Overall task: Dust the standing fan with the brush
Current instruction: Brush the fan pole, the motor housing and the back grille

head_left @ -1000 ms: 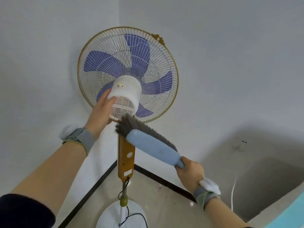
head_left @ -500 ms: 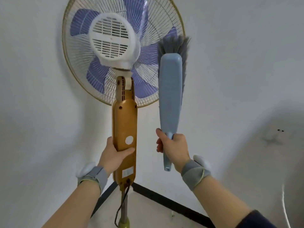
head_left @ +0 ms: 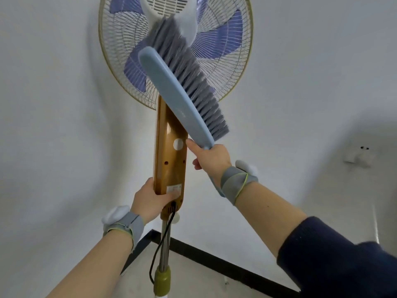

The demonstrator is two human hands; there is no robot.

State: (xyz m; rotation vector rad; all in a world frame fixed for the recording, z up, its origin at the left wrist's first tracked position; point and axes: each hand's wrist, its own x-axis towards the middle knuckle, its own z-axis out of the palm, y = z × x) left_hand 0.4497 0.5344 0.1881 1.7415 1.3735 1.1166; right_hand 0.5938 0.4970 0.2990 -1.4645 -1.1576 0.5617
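Observation:
The standing fan [head_left: 223, 67] stands in a room corner, seen from behind: wire cage, purple blades, white motor housing [head_left: 169, 7] at the top edge. Its orange-brown control column [head_left: 169, 155] runs down to a metal pole [head_left: 164, 244]. My left hand [head_left: 150, 201] grips the column's lower end. My right hand [head_left: 209, 157] holds the handle of the light blue brush [head_left: 176, 97]. The brush slants up to the left across the column and cage, its grey bristles [head_left: 187, 67] reaching the underside of the motor housing.
White walls meet behind the fan. A black skirting strip [head_left: 225, 265] runs along the floor. A black power cord [head_left: 160, 244] hangs down beside the pole. A wall fitting [head_left: 358, 158] sits on the right wall.
The brush has swung from upright beside the cage to a leftward slant, bristles on the motor housing. My left hand has slid lower on the column. The view has moved closer to the fan.

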